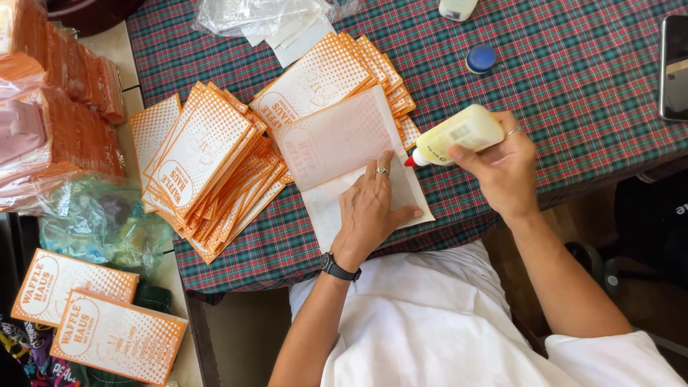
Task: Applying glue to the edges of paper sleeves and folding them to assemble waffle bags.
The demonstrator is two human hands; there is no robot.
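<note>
The left hand [369, 208] lies flat, fingers spread, pressing the white paper bag [344, 161] on the plaid tablecloth [573, 79]. The bag looks thin, light and limp, so it is best held down by the palm near its lower edge. Just right of the bag, the right hand [502, 168] is closed around a yellowish glue bottle [459, 134], its red tip at the bag's right edge. Beyond the bag lie stacks of orange printed bags [208, 158] and a blue cap [480, 59].
</note>
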